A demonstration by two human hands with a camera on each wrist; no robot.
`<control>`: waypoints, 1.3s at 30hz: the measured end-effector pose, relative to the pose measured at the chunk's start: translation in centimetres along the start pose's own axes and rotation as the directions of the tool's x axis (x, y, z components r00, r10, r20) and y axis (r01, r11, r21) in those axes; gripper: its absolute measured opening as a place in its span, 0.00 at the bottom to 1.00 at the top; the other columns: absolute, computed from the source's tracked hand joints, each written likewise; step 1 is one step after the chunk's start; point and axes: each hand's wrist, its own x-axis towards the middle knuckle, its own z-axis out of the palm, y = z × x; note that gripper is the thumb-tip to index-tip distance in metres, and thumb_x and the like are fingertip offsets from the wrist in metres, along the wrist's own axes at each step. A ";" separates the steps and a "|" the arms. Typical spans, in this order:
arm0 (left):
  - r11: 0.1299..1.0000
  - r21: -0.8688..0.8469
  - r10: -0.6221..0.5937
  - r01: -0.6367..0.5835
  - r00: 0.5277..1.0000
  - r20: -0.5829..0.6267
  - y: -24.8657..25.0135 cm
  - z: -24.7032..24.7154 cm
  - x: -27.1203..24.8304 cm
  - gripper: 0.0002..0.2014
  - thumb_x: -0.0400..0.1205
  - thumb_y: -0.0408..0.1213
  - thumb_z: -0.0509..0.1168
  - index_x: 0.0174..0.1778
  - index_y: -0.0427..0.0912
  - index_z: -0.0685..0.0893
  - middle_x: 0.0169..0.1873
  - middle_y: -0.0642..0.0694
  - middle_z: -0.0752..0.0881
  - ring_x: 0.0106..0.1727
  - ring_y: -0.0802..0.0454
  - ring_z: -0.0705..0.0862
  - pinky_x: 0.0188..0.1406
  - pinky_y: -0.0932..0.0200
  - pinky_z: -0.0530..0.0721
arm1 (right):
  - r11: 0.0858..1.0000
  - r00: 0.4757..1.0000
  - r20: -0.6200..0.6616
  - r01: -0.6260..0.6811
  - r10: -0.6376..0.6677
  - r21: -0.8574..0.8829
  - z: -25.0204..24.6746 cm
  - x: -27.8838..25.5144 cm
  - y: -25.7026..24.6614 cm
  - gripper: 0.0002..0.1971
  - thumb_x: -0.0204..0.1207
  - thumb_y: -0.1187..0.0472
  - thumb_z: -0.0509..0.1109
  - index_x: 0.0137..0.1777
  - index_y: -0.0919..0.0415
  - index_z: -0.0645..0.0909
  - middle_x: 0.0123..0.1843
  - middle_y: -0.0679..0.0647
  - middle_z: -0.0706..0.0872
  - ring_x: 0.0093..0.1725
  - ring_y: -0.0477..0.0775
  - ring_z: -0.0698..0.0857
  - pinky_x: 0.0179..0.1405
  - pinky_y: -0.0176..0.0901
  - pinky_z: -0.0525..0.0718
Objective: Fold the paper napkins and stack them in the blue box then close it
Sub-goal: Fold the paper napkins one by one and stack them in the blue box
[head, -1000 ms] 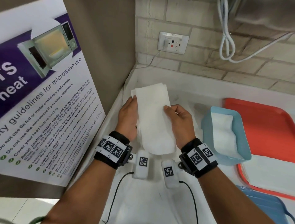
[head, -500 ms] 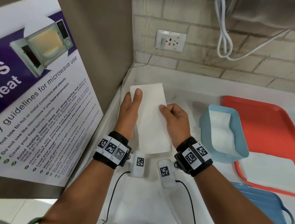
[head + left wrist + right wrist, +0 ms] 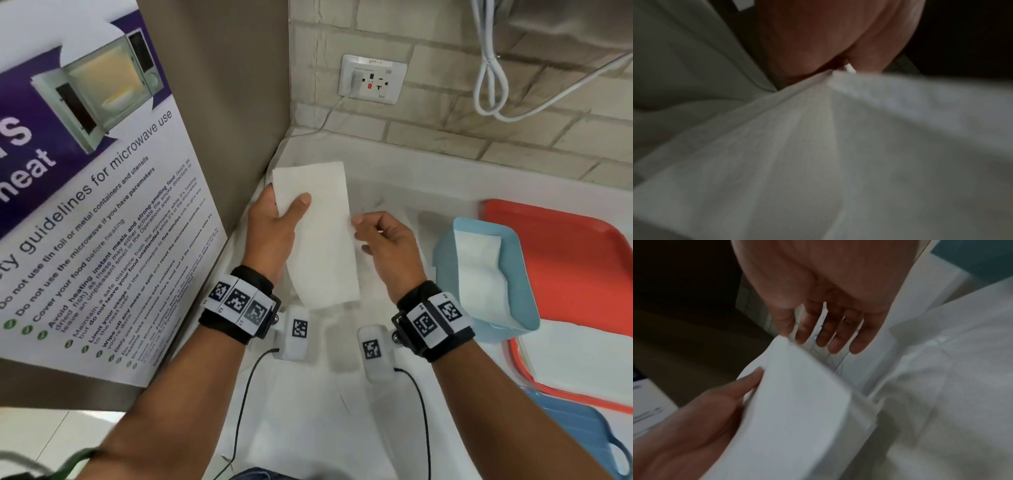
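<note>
Napkin [image 3: 318, 236]: long folded strip, held up off the table [image 3: 308, 411], between both hands.
Left hand [image 3: 274, 226]: pinches the napkin's far left edge, thumb on top, fingers hidden behind.
Right hand [image 3: 383, 240]: fingers relaxed and slightly spread, fingertips [image 3: 822, 340] just beside the napkin's right edge; contact too blurred to tell.
Handling: likely very light, limp, easily creased or torn; sags below the grip.
Where to hold: probably best by pinching opposite corners or edges, gently, keeping the layers aligned.
Blue box [image 3: 486, 284]: right of the right hand, open, a folded napkin already inside.
Lid [image 3: 589, 438]: apparently nearer the body, lower right.
</note>
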 end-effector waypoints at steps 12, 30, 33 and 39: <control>0.995 0.091 0.038 -0.030 0.995 -0.088 0.5 -2.4 0.8 0.13 0.84 0.42 0.71 0.64 0.45 0.86 0.62 0.44 0.91 0.65 0.44 0.89 0.71 0.38 0.85 | 0.711 0.952 0.121 -0.122 0.281 -0.693 -4.0 2.3 3.6 0.16 0.73 0.47 0.81 0.58 0.51 0.87 0.57 0.48 0.89 0.60 0.51 0.86 0.54 0.38 0.80; 0.992 0.122 0.060 -0.043 0.988 -0.140 0.3 -3.1 0.9 0.08 0.85 0.47 0.68 0.57 0.50 0.86 0.56 0.49 0.92 0.61 0.48 0.91 0.67 0.41 0.88 | 0.920 0.983 0.141 -0.056 0.119 -0.389 -3.2 2.2 2.7 0.09 0.78 0.58 0.77 0.43 0.56 0.80 0.40 0.49 0.87 0.39 0.50 0.85 0.42 0.43 0.82; 0.992 0.122 0.049 -0.034 0.991 -0.121 0.0 -2.7 0.9 0.04 0.91 0.41 0.65 0.58 0.48 0.85 0.56 0.48 0.92 0.62 0.46 0.90 0.68 0.39 0.87 | 0.990 0.982 0.156 -0.090 0.106 -0.108 -3.2 0.9 0.0 0.05 0.80 0.64 0.75 0.49 0.59 0.81 0.43 0.50 0.92 0.40 0.48 0.90 0.41 0.42 0.86; 0.996 0.074 -0.035 0.045 0.992 -0.122 -0.1 -1.8 0.8 0.07 0.92 0.41 0.63 0.59 0.51 0.87 0.56 0.52 0.93 0.61 0.52 0.91 0.69 0.44 0.86 | 0.955 0.989 0.149 -0.047 0.003 0.292 -2.1 -0.2 -4.1 0.04 0.80 0.65 0.73 0.53 0.61 0.84 0.54 0.59 0.92 0.51 0.56 0.90 0.53 0.50 0.89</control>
